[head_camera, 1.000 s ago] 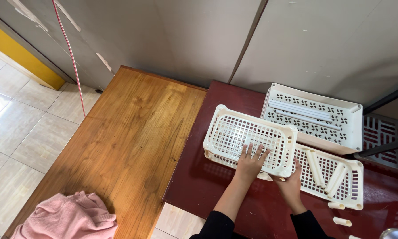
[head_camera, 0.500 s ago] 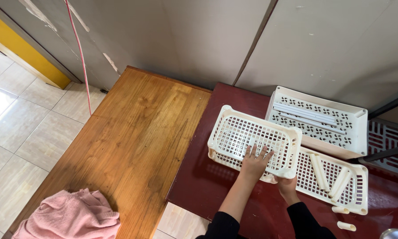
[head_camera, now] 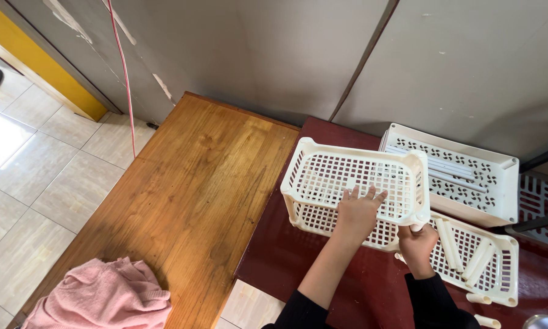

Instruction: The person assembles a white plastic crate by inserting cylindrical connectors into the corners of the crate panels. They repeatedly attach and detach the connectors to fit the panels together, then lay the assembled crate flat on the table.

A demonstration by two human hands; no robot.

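A white perforated plastic basket sits on the dark red table, slightly tilted. My left hand lies flat inside it, fingers spread on its mesh bottom. My right hand grips a short white tube at the basket's near right corner. Under and right of that corner lies a second white basket tray holding several loose white tubes. A third white basket stands behind, with long white rods in it.
A wooden table adjoins the red one on the left, with a pink cloth at its near end. Grey wall panels rise behind. More white tubes lie on the red table at the right. A red cable hangs at left.
The basket has tipped up a little under my left hand, and my right hand has closed on the tube at its corner. The view has shifted slightly.
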